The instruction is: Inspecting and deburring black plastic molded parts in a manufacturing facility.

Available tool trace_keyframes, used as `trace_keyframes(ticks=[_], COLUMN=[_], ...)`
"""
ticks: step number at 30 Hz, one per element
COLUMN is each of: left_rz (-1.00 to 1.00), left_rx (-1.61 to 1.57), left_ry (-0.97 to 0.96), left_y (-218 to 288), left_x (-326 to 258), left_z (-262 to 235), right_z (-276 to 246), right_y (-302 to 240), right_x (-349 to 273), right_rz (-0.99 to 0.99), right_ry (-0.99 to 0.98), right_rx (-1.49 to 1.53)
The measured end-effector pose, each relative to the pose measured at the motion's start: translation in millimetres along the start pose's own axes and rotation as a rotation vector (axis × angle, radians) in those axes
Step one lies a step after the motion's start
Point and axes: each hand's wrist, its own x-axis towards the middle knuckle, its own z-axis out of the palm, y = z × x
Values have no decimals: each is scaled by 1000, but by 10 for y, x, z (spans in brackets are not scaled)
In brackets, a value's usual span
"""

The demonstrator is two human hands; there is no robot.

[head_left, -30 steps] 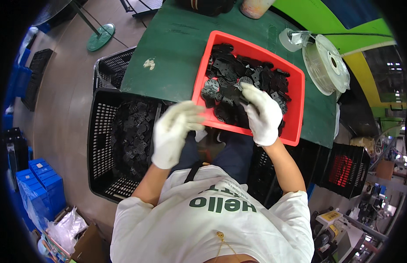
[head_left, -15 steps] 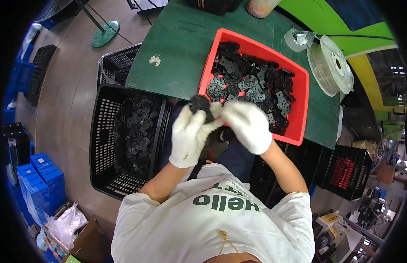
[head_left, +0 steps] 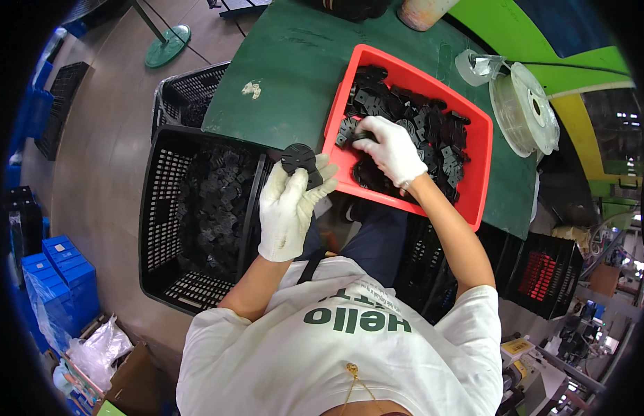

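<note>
A black plastic part [head_left: 299,159] with a round, grooved end is held in my gloved left hand [head_left: 287,208], its fingers closed round the lower end. This hand is over the gap between the black crate and the red bin. In the red bin [head_left: 482,173] lies a pile of similar black parts [head_left: 433,132]. My right hand [head_left: 392,151], also in a white glove, reaches into the bin's near left side. Its fingers are bent together around a dark part at the pile, mostly hidden by the glove.
The bin stands on a green table [head_left: 280,90]. Left of my legs, a black perforated crate [head_left: 162,208] holds many black parts. A clear reel [head_left: 519,104] and a tape roll [head_left: 472,68] lie right of the bin. A green stand base [head_left: 167,46] is on the floor.
My right hand has moved away from my left hand, into the red bin. My left hand keeps the black part, now more fully visible and slightly further left.
</note>
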Motion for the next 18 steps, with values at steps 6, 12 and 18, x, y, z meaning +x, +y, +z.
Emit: trace_keyframes(ticks=[6, 12, 18], left_rz=[-27, -120, -248], left_rx=[35, 57, 1], left_ry=[-29, -156, -365], left_y=[15, 68, 35], left_x=[16, 13, 45], left_z=[44, 158, 254], right_z=[-200, -280, -299], right_y=[49, 72, -73], right_x=[-432, -594, -603], right_rz=[-181, -237, -274], right_ry=[306, 275, 77], right_rx=[300, 564, 585])
